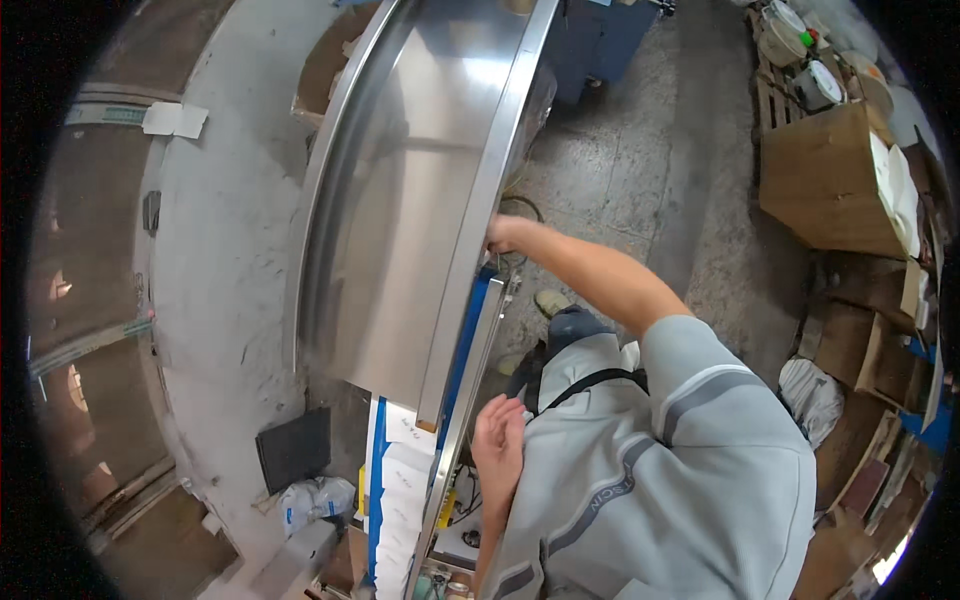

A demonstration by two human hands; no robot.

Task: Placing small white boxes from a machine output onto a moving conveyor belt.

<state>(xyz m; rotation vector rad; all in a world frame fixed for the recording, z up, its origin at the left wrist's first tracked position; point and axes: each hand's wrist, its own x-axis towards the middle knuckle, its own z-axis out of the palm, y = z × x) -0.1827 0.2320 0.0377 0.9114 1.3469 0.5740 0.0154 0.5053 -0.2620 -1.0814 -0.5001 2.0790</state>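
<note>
A long, curved stainless steel cover (420,180) is tilted up over a machine with a blue frame (470,330). My right hand (500,235) reaches out with a bare forearm and grips the cover's right rim, its fingertips hidden under the edge. My left hand (497,440) is lower down, back of the hand showing, beside the machine's steel side rail (462,420) and close to my grey shirt. It holds nothing that I can see. A row of white packs (400,480) lies under the cover's near end.
Cardboard boxes (825,180) and buckets on a pallet (800,60) stand at the right. A blue cabinet (600,40) is at the top. A grey plastered wall (220,250) runs along the left, with a plastic bag (315,500) at its foot. My shoe (550,300) stands on concrete floor.
</note>
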